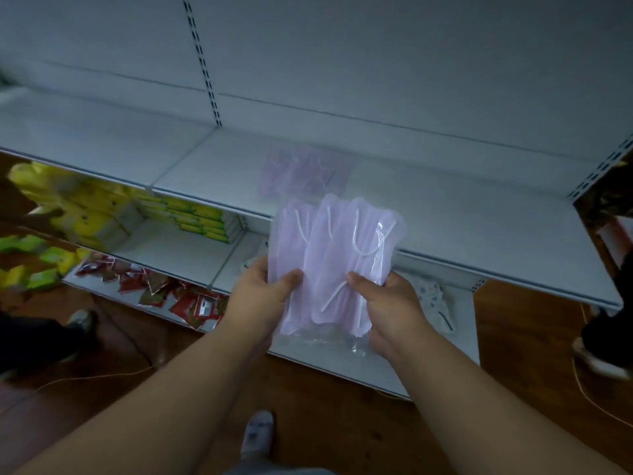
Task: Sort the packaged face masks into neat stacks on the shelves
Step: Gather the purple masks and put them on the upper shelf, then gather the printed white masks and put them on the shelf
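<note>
A wide white metal shelf [479, 214] spans the view, its front edge running down toward the right. On it, set back from that front edge near the middle, lies a blurred pack of lilac face masks in clear plastic [305, 171], flat on the surface. In front of the shelf edge, both hands hold up a second clear plastic pack of lilac face masks with white ear loops [332, 255]; its long axis stands roughly upright, the top tipped toward the shelf and the loose clear end hanging down. The left hand [263, 296] pinches the lower left side, thumb on the front. The right hand [387, 303] grips the lower right side, thumb pressed on the front, fingers hidden behind.
</note>
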Available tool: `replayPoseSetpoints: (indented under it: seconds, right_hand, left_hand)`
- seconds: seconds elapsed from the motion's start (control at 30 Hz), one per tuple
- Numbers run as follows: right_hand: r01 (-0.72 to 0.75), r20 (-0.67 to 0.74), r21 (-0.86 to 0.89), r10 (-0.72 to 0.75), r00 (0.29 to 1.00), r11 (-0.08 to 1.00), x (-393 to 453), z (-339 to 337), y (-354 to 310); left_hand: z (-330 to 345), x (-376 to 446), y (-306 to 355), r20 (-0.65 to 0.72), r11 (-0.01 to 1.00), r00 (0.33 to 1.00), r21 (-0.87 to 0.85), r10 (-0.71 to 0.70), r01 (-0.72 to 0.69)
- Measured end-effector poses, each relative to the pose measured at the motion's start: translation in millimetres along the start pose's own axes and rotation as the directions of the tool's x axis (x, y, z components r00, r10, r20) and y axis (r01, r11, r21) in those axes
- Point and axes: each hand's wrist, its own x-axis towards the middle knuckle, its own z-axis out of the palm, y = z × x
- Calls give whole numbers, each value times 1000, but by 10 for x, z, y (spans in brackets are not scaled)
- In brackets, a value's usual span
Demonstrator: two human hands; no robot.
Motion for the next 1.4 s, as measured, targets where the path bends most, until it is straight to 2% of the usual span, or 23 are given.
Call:
replayPoseSetpoints:
  seconds: [0.13,0.23,0.37,0.53,0.67,0.8,0.93,1.0,1.03,1.2,1.4]
  right_hand:
    - [107,-79,-55,-111,991,993,364,661,-312]
    - [178,-159,-146,-201,967,973,647,981,-562]
    - [143,-174,-309,-203,963,940,1080,1166,-859]
    - [142,-181,-466,-251,951,874,1737,1196,-1087]
    - [89,-129,-709,-253,959,700,2137,1244,-1066]
    - [104,-88,-859,-344,935,501,2291,1281,-969]
    - [121,-43,-940,-461,886,320,2283,1229,-930]
    - [156,27,-960,-476,879,234,2262,1209,-948]
    - [187,65,-959,-476,877,215,2242,1208,-960]
    - [352,181,-904,-530,829,242,1917,1283,-1002]
    - [454,198,-848,-631,750,273,1315,1356,-842]
  left_hand:
    - [-318,658,459,63,999,998,-37,-1,3]
    - [-412,1146,772,119,980,991,178,68,-89]
    - [-262,1661,1148,138,893,969,379,204,-242]
    - [4,2315,1269,124,791,972,564,201,-235]
    - [55,2663,1162,52,689,982,706,183,-166]
    - [125,2788,1069,53,512,982,847,184,-142]
    - [213,2732,1029,56,295,940,942,338,-162]
    - [214,2672,999,97,204,893,957,441,-204]
    - [207,2642,988,122,193,867,951,483,-242]
    - [93,2333,948,275,201,774,867,570,-456]
    - [-300,1824,695,370,234,693,755,619,-612]
